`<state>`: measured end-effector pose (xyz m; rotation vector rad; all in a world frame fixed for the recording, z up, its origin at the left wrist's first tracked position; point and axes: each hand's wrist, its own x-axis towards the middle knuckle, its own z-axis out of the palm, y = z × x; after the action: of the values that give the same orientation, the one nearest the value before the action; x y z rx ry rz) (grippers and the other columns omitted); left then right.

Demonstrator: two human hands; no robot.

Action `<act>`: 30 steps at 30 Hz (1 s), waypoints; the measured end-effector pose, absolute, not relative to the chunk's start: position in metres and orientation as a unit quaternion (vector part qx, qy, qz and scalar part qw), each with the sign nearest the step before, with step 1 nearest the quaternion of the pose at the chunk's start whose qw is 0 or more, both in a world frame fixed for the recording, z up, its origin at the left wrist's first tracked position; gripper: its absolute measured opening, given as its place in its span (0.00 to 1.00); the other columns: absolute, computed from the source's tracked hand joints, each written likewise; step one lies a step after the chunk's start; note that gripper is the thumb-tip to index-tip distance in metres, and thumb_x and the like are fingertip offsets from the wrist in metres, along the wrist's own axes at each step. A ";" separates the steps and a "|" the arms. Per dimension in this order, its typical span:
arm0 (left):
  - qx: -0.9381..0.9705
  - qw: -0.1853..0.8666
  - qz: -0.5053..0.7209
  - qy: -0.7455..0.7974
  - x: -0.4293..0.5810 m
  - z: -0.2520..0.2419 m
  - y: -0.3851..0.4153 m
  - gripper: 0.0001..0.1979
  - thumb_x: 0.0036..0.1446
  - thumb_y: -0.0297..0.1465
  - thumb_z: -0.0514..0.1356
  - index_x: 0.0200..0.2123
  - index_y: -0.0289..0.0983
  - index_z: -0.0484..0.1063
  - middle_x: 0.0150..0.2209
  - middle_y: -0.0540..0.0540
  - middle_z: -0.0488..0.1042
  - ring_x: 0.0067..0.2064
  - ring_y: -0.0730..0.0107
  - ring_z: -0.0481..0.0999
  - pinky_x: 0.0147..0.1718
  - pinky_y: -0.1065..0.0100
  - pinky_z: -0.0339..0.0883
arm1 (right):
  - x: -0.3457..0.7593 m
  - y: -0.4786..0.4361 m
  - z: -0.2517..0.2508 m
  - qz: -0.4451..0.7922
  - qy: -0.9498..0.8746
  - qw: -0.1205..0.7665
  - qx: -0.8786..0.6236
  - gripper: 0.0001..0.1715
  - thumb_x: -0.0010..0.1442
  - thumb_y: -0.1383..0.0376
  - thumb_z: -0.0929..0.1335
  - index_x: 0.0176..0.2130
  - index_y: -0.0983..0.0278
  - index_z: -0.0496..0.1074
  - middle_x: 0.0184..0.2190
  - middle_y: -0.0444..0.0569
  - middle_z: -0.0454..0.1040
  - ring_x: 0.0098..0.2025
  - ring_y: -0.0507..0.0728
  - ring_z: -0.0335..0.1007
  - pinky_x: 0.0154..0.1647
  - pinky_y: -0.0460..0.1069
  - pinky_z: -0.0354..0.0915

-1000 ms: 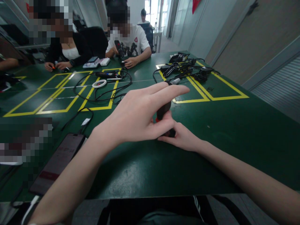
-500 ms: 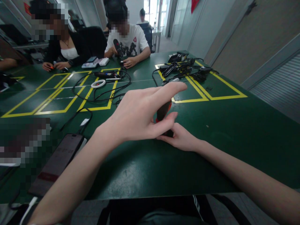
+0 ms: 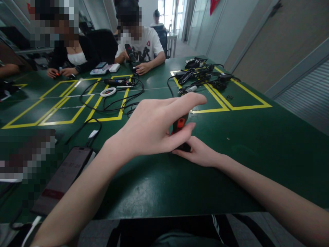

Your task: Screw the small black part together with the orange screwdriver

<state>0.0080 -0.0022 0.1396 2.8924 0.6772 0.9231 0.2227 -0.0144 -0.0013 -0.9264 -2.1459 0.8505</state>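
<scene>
A small black device with an orange-red button (image 3: 180, 124) stands upright on the green table (image 3: 257, 144). My left hand (image 3: 154, 127) grips its upper part, thumb against the side below the orange button and forefinger stretched out over the top. My right hand (image 3: 199, 151) holds the device's black base against the table, fingers closed round it. Most of the device is hidden behind my left hand.
A dark phone (image 3: 64, 176) with a cable lies at the near left. Black cables and a white ring (image 3: 108, 92) lie on yellow tape lines mid-table. A pile of black chargers and cables (image 3: 203, 75) sits far right. Two people sit at the far end handling small devices.
The device has turned a little in my hands, so its orange button now shows between my left thumb and forefinger. Both hands stay in place.
</scene>
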 end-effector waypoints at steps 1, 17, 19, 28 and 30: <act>0.931 0.024 0.295 0.215 0.008 0.140 -0.003 0.23 0.64 0.30 0.56 0.62 0.36 0.70 0.45 0.44 0.82 0.40 0.68 0.82 0.37 0.70 0.73 | 0.223 -0.014 -0.001 0.324 -0.818 0.320 -0.351 0.14 0.67 0.61 0.72 0.51 0.63 0.74 0.42 0.52 0.82 0.41 0.60 0.79 0.43 0.55 0.76; 0.930 0.025 0.281 0.234 0.008 0.142 -0.002 0.19 0.68 0.34 0.59 0.60 0.38 0.72 0.44 0.46 0.83 0.45 0.64 0.84 0.44 0.66 0.74 | 0.225 -0.012 -0.007 0.296 -0.822 0.326 -0.360 0.19 0.64 0.62 0.74 0.53 0.62 0.75 0.48 0.55 0.81 0.49 0.64 0.80 0.52 0.61 0.77; 0.931 0.031 0.273 0.239 0.008 0.141 -0.003 0.22 0.66 0.32 0.58 0.62 0.37 0.70 0.45 0.45 0.82 0.45 0.64 0.83 0.44 0.66 0.75 | 0.226 -0.012 -0.007 0.287 -0.829 0.318 -0.359 0.19 0.64 0.63 0.74 0.54 0.62 0.75 0.47 0.55 0.81 0.49 0.65 0.79 0.52 0.61 0.78; 0.931 0.071 0.304 0.189 0.011 0.141 -0.005 0.25 0.64 0.24 0.54 0.63 0.44 0.68 0.54 0.45 0.80 0.55 0.58 0.82 0.49 0.59 0.80 | 0.227 -0.013 -0.007 0.274 -0.838 0.309 -0.357 0.14 0.66 0.61 0.72 0.51 0.61 0.74 0.43 0.53 0.80 0.47 0.65 0.79 0.50 0.62 0.78; 0.930 0.078 0.301 0.194 0.011 0.140 -0.004 0.24 0.66 0.25 0.54 0.64 0.44 0.67 0.52 0.45 0.81 0.53 0.59 0.83 0.49 0.59 0.80 | 0.228 -0.012 -0.009 0.270 -0.840 0.307 -0.356 0.17 0.66 0.61 0.72 0.54 0.61 0.73 0.45 0.54 0.80 0.48 0.65 0.79 0.50 0.62 0.78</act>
<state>0.0107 -0.0036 0.1400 2.7855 0.5806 0.9021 0.2276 -0.0121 -0.0095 -0.9422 -2.2233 0.7131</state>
